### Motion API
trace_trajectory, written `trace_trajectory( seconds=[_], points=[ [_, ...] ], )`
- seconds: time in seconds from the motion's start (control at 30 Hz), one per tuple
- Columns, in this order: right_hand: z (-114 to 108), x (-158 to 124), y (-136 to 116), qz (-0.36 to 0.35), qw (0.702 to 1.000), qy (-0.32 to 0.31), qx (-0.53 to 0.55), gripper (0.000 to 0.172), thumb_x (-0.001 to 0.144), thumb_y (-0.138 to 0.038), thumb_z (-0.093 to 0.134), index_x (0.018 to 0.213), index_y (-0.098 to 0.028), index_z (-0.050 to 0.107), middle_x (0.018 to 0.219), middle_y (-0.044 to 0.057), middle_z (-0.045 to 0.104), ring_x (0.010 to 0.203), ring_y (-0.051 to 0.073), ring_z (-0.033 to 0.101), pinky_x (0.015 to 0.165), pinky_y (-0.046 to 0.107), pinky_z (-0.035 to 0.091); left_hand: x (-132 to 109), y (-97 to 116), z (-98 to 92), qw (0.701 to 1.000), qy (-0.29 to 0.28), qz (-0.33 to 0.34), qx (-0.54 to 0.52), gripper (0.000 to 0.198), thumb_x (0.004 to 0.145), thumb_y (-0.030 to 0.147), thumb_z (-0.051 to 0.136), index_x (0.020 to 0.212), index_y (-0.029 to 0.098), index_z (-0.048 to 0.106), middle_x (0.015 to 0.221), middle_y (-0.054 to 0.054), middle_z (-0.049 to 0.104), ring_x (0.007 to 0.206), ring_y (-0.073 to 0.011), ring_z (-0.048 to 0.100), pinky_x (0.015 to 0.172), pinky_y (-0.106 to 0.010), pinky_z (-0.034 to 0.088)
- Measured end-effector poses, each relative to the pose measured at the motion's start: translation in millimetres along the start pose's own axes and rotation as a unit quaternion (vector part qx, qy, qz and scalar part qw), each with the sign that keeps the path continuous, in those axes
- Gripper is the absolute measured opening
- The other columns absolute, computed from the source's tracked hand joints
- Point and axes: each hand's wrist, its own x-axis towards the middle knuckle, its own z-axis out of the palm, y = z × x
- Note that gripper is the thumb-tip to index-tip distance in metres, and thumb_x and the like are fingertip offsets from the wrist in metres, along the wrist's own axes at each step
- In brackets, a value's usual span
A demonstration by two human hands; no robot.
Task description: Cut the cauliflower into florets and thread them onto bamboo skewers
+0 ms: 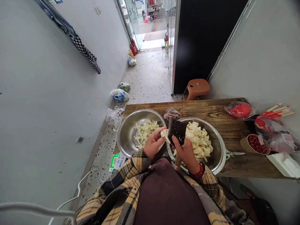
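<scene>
Head view: pinching cauliflower piece (166, 135) in left hand (153, 143), gripping cleaver (177, 129) high up in right hand (187, 151), likely for finer control, with left bowl (126, 134) at nine o'clock and right bowl (217, 150) at three, both holding florets (200, 140), seemingly placed close for catching bits.

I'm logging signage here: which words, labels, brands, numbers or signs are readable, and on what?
No text reads clearly.
Green-and-white card: print too small and blurred.
Pale tag by the red beans: too small.
Stickers on the orange stool: too small.
</scene>
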Motion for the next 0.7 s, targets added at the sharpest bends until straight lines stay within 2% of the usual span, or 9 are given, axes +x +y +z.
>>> trace_trajectory(
  seconds=[0.1, 0.17, 0.27, 0.4, 0.57, 0.7],
  points=[
    [-2, -2, 8, 0.042, 0.999, -0.001, 0.032, 0.040, 0.089, -0.050, 0.045, 0.091, -0.015, 0.064, 0.071, 0.008, 0.069, 0.063, 0.021, 0.065, 0.057, 0.028, 0.048, 3, -3, 3.4, 0.994, 0.007, -0.044, -0.101, 0.036, 0.068, 0.030, 0.073, 0.098, 0.017, 0.061, 0.099, -0.007, 0.069, 0.087, -0.0178, 0.063, 0.082, -0.032, 0.048],
    [-4, -4, 11, 0.038, 0.999, 0.007, 0.025, 0.039, 0.089, -0.049, 0.044, 0.093, -0.015, 0.063, 0.073, 0.008, 0.069, 0.065, 0.021, 0.066, 0.058, 0.029, 0.048, 5, -6, 4.8, 0.990, -0.003, -0.061, -0.124, 0.034, 0.067, 0.032, 0.075, 0.094, 0.017, 0.060, 0.095, -0.006, 0.068, 0.084, -0.0156, 0.062, 0.079, -0.030, 0.049],
    [-7, -6, 14, -0.016, 0.999, 0.031, -0.034, 0.035, 0.090, -0.045, 0.043, 0.094, -0.016, 0.063, 0.077, 0.009, 0.069, 0.072, 0.022, 0.065, 0.064, 0.030, 0.048, 9, -9, 7.2, 0.993, -0.031, -0.079, -0.084, 0.039, 0.066, 0.034, 0.075, 0.096, 0.016, 0.060, 0.090, -0.004, 0.065, 0.078, -0.0130, 0.059, 0.070, -0.026, 0.050],
    [-8, -10, 16, -0.055, 0.993, 0.046, -0.090, 0.036, 0.091, -0.044, 0.041, 0.092, -0.014, 0.062, 0.079, 0.011, 0.068, 0.072, 0.023, 0.064, 0.065, 0.031, 0.047, 16, -14, 13.3, 0.998, -0.019, -0.053, 0.026, 0.031, 0.064, 0.026, 0.075, 0.087, 0.014, 0.058, 0.073, 0.001, 0.058, 0.061, -0.0074, 0.049, 0.052, -0.019, 0.042],
    [-11, -13, 28, 0.013, 0.991, 0.096, -0.095, 0.043, 0.090, -0.050, 0.042, 0.095, -0.012, 0.062, 0.077, 0.013, 0.068, 0.069, 0.023, 0.064, 0.062, 0.031, 0.047, 21, -20, 20.4, 0.998, -0.012, -0.053, 0.040, 0.024, 0.064, 0.018, 0.068, 0.085, 0.014, 0.057, 0.071, 0.002, 0.057, 0.057, -0.0070, 0.049, 0.051, -0.019, 0.042],
    [-25, -12, 49, 0.109, 0.985, 0.135, -0.012, 0.044, 0.086, -0.054, 0.048, 0.091, -0.013, 0.064, 0.074, 0.012, 0.069, 0.062, 0.023, 0.064, 0.059, 0.032, 0.049, 24, -22, 16.0, 0.997, -0.015, -0.080, -0.012, 0.029, 0.063, 0.019, 0.070, 0.089, 0.014, 0.058, 0.077, -0.001, 0.061, 0.062, -0.0088, 0.054, 0.054, -0.020, 0.045]
  ],
)
